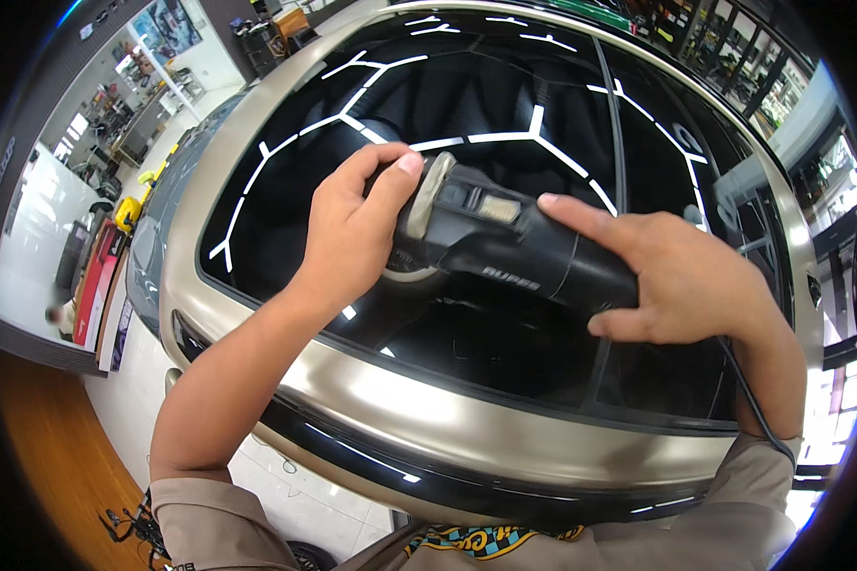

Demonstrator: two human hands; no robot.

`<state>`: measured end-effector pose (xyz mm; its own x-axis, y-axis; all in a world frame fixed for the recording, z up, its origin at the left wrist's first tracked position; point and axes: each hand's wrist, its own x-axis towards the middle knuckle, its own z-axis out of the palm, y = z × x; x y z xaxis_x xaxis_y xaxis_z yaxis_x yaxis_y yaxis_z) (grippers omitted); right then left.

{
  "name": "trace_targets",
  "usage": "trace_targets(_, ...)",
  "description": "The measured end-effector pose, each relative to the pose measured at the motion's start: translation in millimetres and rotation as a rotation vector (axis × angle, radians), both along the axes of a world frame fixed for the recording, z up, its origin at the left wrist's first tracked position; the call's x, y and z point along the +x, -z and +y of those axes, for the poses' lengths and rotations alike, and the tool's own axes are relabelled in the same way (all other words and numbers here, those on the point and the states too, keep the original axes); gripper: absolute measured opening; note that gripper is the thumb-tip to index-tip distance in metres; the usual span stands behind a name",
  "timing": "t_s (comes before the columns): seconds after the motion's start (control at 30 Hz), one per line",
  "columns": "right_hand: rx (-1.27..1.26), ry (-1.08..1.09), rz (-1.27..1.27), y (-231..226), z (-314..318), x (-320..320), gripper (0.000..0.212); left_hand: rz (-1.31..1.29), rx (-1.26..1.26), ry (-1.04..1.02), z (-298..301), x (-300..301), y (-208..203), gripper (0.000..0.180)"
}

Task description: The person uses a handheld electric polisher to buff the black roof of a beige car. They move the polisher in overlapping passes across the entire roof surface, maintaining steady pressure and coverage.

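A black car polisher (543, 252) lies across the middle of the view, over the glossy black glass roof (467, 352) of a gold car. My left hand (357, 219) is closed around its head at the left end, thumb and fingers beside a worn pale band. Around the thicker rear body my right hand (681, 276) is wrapped, with one digit stretched along the top near the switch. Below the head a bit of the round pad (414, 273) shows. Whether it touches the glass I cannot tell. A black power cord (757, 404) runs down along my right forearm.
The satin gold roof edge (381, 381) curves between me and the glass. A grey car (152, 243) stands close on the left, with a yellow tool (127, 214) beyond it. White angled lights reflect in the roof. Glossy white floor tiles (300, 485) show at lower left.
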<state>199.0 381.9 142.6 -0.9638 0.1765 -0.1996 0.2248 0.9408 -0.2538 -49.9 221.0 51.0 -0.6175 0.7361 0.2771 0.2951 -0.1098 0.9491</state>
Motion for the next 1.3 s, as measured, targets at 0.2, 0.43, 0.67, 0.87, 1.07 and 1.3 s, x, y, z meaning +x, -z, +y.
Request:
trace_targets(0.2, -0.002, 0.2, 0.073, 0.5, 71.9, -10.0, 0.104, 0.106, -0.009, 0.114, 127.6, -43.3, -10.2, 0.044)
trace_targets(0.43, -0.064, 0.268, 0.072, -9.0, 97.8, 20.6, 0.108, 0.027, -0.049, 0.176, 158.8, -15.9, -17.8, 0.039)
trace_targets(0.67, -0.128, 0.081, 0.029, 8.2, 37.9, 115.5, 0.103, 0.083, 0.025, 0.143, 42.2, 93.0, 6.1, 0.036)
trace_targets(0.87, -0.17, 0.408, -0.052, -1.6, 87.2, 95.8, 0.105, 0.252, -0.017, 0.19, 149.9, 59.0, -12.9, 0.045)
trace_targets(1.07, 0.106, 0.358, 0.227, 25.0, 192.4, 75.0, 0.106, -0.096, 0.096, 0.389, 269.9, 26.1, -11.6, 0.036)
trace_targets(1.3, 0.047, 0.294, 0.163, 21.9, 142.1, 100.4, 0.104, 0.03, 0.027, 0.411, 222.9, 43.1, -1.8, 0.034)
